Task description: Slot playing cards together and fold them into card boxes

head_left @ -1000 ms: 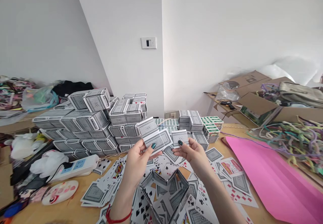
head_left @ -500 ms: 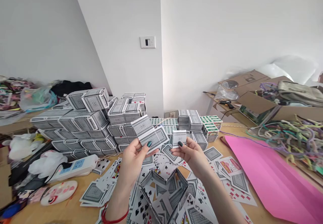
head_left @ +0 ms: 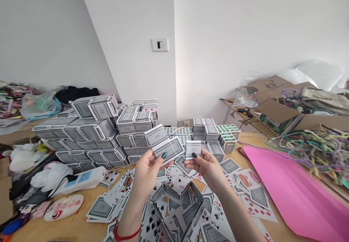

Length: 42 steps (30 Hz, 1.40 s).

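Note:
My left hand [head_left: 149, 171] is closed on folded playing cards [head_left: 168, 149], their grey patterned backs facing me and one part angled up behind the other. Between the thumb and fingers of my right hand [head_left: 205, 167] is a small folded playing card [head_left: 193, 149], also grey-backed, held upright. A narrow gap separates the two held pieces. Below my wrists stands a heart-shaped frame of folded cards [head_left: 200, 198], on top of loose playing cards [head_left: 211, 231] spread face up and face down.
Stacked blocks of folded cards [head_left: 89, 131] rise at the back left, with a smaller stack [head_left: 204, 129] and green card boxes [head_left: 227, 136] at the back right. A power strip [head_left: 81, 182] lies left; pink paper [head_left: 294, 191] and pipe cleaners [head_left: 311, 154] lie right.
My left hand has shifted slightly right with its folded cards, closer to the piece in my right hand. My right hand is almost still.

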Tool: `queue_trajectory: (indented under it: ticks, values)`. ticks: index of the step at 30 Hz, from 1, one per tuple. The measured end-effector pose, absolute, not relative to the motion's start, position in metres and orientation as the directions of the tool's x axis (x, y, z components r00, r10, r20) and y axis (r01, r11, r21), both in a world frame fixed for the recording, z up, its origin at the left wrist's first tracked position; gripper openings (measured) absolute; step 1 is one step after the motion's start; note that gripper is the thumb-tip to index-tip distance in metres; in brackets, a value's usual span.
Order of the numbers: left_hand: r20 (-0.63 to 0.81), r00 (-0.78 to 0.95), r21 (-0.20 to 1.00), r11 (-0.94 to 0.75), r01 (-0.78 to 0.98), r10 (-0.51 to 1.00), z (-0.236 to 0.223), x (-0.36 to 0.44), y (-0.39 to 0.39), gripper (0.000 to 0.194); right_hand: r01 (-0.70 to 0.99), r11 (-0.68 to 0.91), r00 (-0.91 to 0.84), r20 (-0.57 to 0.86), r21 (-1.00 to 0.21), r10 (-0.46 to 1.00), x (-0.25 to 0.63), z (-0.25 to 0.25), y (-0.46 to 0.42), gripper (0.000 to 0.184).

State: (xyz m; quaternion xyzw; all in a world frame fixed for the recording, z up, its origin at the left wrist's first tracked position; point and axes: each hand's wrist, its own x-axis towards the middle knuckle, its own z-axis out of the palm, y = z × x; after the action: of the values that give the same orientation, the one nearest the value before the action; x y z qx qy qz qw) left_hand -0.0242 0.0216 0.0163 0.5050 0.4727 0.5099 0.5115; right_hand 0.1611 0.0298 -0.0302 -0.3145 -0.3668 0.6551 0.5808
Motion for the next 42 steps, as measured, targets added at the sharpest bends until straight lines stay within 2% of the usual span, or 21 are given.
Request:
queue_trajectory:
  ticks: [6,15,24,30,35,42]
  values:
    - [0.022,0.042,1.000,-0.021,-0.020,0.999,0.014,-0.024,0.021,0.025,-0.502,-0.054,-0.146,0.023,-0.863,0.989,0.161,-0.030,0.029,0.027]
    - [-0.011,0.168,1.000,0.006,0.029,0.986,0.016,-0.020,0.021,0.030,-0.456,-0.042,-0.130,0.020,-0.889,0.991,0.161,-0.029,0.028,0.031]
    - [-0.050,0.180,0.983,0.016,0.185,0.982,0.015,-0.024,0.022,0.019,-0.359,-0.050,-0.117,-0.008,-0.932,0.993,0.159,-0.027,0.027,0.038]
    - [-0.021,0.210,0.980,-0.021,0.198,0.977,0.010,-0.022,0.023,0.017,-0.323,-0.060,-0.175,-0.003,-0.945,0.985,0.158,-0.031,0.027,0.037]
    - [-0.020,0.214,0.981,-0.023,0.193,0.977,0.008,-0.020,0.022,0.020,-0.315,-0.044,-0.183,0.015,-0.948,0.983,0.155,-0.029,0.025,0.036]
    - [-0.006,0.185,0.978,-0.033,0.205,0.983,0.011,-0.022,0.021,0.036,-0.217,-0.020,-0.184,0.021,-0.976,0.983,0.158,-0.024,0.024,0.036]
